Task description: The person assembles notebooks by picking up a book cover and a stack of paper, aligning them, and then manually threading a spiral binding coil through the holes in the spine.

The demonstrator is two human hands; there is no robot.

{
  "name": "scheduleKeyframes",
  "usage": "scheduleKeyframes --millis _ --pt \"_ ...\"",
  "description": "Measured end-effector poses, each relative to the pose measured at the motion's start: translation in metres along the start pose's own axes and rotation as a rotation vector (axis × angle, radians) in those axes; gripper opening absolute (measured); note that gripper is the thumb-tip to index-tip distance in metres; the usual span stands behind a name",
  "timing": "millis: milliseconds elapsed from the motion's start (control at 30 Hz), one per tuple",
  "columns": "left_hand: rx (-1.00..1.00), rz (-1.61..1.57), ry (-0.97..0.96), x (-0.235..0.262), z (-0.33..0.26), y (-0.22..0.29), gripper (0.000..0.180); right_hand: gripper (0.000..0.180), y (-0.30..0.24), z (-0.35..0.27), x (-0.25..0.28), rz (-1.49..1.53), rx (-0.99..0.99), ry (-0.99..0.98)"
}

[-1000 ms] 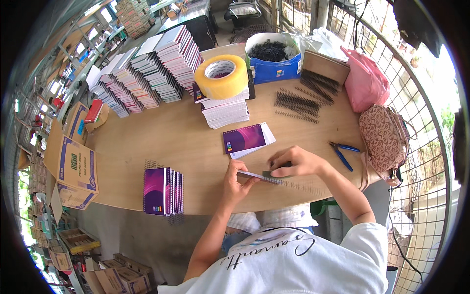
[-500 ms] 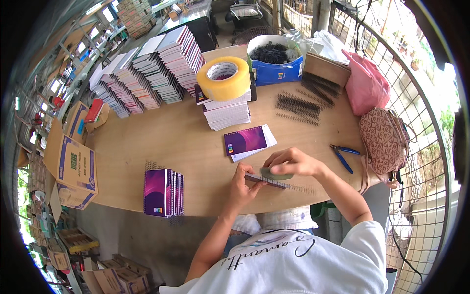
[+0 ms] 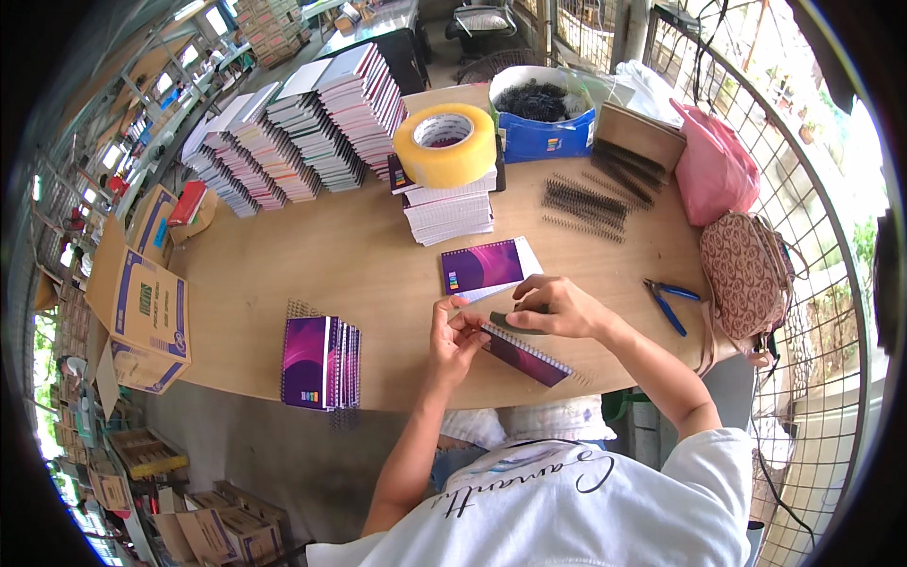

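Observation:
Near the table's front edge my left hand [image 3: 453, 342] grips the end of a small purple spiral notebook [image 3: 529, 361], tilted with its coil edge up. A loose tail of wire coil [image 3: 580, 378] sticks out past its right end. Closed over the notebook's upper end, my right hand [image 3: 559, 308] holds a dark grey-green, flat, rounded piece [image 3: 520, 324] against or just above the coil; its kind I cannot make out. Just beyond my hands lies a purple cover [image 3: 480, 269] on white punched sheets. Finished-looking purple notebooks with coils [image 3: 312, 364] are piled to the left.
A yellow tape roll [image 3: 444, 161] tops a paper stack [image 3: 449, 219]. Loose black coils [image 3: 586, 206], blue pliers [image 3: 673, 310], a patterned bag [image 3: 746, 269] and a pink bag [image 3: 718, 170] are at right. Tall notebook stacks [image 3: 364, 104] and an open carton [image 3: 146, 317] stand left.
The notebook has tipped so more of its purple cover shows, and its right end points further down. Both hands have shifted slightly; the right moved toward the left hand along the coil.

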State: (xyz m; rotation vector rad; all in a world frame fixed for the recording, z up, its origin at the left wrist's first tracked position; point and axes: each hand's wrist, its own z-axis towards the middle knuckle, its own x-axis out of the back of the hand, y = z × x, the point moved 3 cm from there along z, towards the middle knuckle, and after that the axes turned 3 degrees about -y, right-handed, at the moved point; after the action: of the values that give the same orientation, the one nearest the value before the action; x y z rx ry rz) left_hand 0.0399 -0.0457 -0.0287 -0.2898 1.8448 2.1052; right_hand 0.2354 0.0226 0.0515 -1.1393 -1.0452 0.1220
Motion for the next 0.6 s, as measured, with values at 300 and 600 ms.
scheduleKeyframes --millis 300,600 --pt "-0.001 0.080 0.024 0.000 -0.009 0.020 0.065 0.058 0.043 -0.032 0.026 -0.404 -0.043 0.401" --pt "0.010 0.041 0.080 -0.007 -0.023 0.058 0.074 0.048 0.098 -0.170 0.037 -0.859 -0.505 0.654"
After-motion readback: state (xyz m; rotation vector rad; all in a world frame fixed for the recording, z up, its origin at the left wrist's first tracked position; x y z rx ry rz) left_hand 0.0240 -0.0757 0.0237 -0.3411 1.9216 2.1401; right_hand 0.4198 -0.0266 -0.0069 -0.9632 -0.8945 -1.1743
